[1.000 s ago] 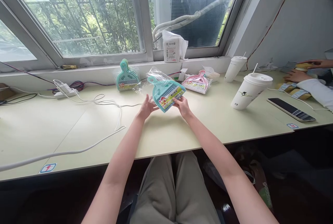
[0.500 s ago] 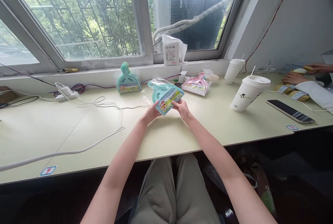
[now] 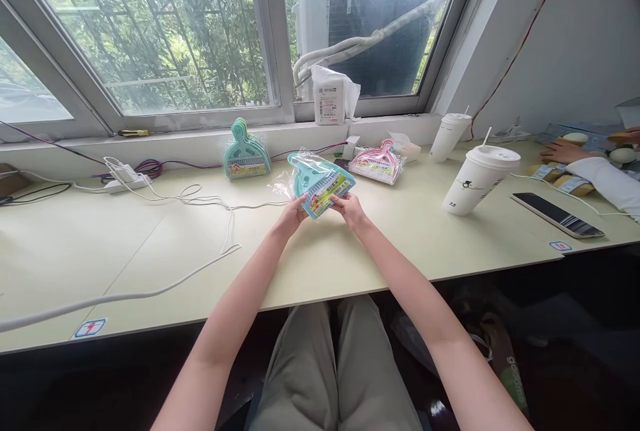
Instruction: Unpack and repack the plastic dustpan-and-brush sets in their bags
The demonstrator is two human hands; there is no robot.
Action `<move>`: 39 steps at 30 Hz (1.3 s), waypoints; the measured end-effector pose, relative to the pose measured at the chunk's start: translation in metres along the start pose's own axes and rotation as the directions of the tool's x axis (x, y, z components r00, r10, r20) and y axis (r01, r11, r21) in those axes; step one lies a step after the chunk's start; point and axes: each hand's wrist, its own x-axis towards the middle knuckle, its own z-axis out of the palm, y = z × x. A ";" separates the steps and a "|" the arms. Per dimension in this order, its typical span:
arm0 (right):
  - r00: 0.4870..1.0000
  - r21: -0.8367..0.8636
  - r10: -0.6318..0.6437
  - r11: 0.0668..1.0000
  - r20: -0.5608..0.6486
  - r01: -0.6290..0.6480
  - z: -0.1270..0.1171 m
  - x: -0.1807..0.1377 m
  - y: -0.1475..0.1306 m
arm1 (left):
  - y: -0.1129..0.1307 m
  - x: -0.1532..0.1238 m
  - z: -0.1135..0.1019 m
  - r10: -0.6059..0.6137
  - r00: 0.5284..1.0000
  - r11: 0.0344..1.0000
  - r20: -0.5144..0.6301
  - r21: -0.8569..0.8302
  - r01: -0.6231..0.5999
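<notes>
A teal mini dustpan-and-brush set in a clear plastic wrapper is held just above the pale green desk, handle pointing away from me. My left hand pinches its near left corner. My right hand grips its near right edge. Another green set leans against the sill behind, and a pink set lies to the right.
White cables and a power strip cover the desk's left. Two lidded paper cups with straws stand right, beside a phone. A white packet sits on the sill. Another person's hand works far right.
My left hand has closed onto the teal set's corner, having been open beside it. The set has tilted slightly and stays in both hands. The other person's hands shifted at the far right.
</notes>
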 end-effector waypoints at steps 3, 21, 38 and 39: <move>0.999 0.003 -0.019 1.000 -0.027 0.019 0.000 0.000 -0.002 | 0.002 -0.006 0.009 0.009 0.994 1.000 0.109 0.023 -0.012; 0.997 0.041 -0.054 0.998 -0.054 0.056 0.010 -0.008 -0.009 | -0.012 -0.013 0.033 0.438 0.884 0.877 -0.163 0.294 -0.381; 0.996 0.046 -0.077 0.996 -0.036 0.078 0.013 -0.012 -0.010 | -0.008 -0.026 0.044 0.539 0.818 0.803 -0.199 0.413 -0.429; 0.996 0.045 -0.078 0.996 -0.043 0.079 0.012 -0.012 -0.010 | -0.006 -0.028 0.045 0.572 0.802 0.770 -0.172 0.450 -0.452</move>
